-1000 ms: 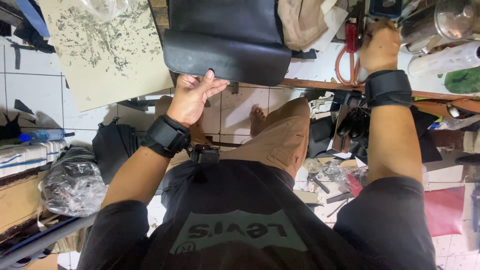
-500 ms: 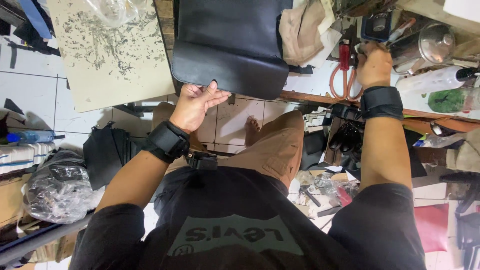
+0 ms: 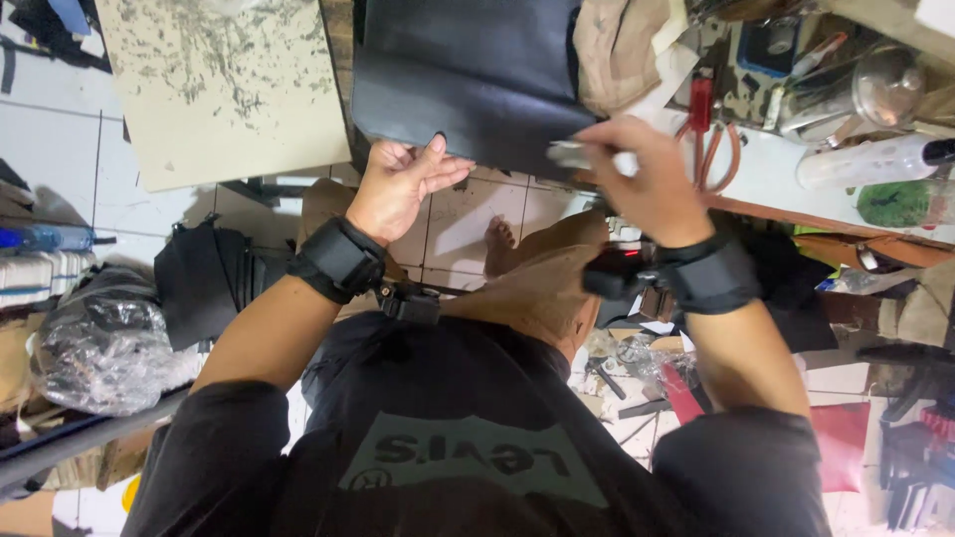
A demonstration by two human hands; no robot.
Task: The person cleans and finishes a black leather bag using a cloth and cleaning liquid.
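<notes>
A black leather sheet (image 3: 468, 70) lies over the edge of the workbench. My left hand (image 3: 403, 184) grips its near edge, thumb on top and fingers beneath. My right hand (image 3: 647, 174) holds a slim silver pen-like tool (image 3: 582, 156), its tip over the sheet's right corner. Both wrists wear black bands.
Red-handled scissors (image 3: 708, 134), a metal pot (image 3: 846, 94), a clear bottle (image 3: 875, 159) and a tan cloth (image 3: 617, 45) crowd the bench on the right. A speckled beige board (image 3: 224, 89) lies left. Plastic bags (image 3: 95, 343) and tools sit on the tiled floor.
My right hand has come away from the scissors area at the right, now holding the silver tool over the sheet's corner. My left hand keeps its grip on the sheet.
</notes>
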